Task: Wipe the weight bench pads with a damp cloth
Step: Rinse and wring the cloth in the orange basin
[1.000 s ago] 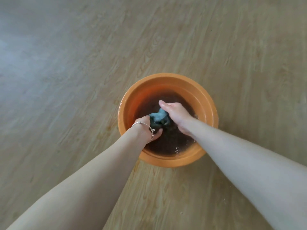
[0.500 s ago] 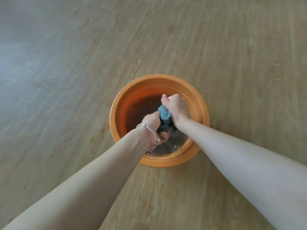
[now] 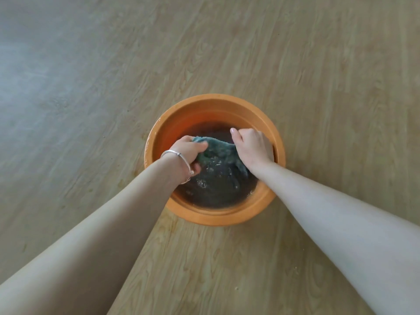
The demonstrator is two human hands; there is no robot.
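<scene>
An orange plastic basin stands on the floor, holding dark water. A wet blue-green cloth is stretched between both hands just above the water. My left hand, with a silver bracelet on the wrist, grips the cloth's left end. My right hand is fisted around the right end. Water drips from the cloth and ripples the surface below. No weight bench is in view.
Light wood-grain floor surrounds the basin on all sides. A few small water spots mark the floor near the basin's left side.
The hands have moved apart. The cloth, bunched tightly between them before, now spans the gap as a stretched strip, and water splashes beneath it.
</scene>
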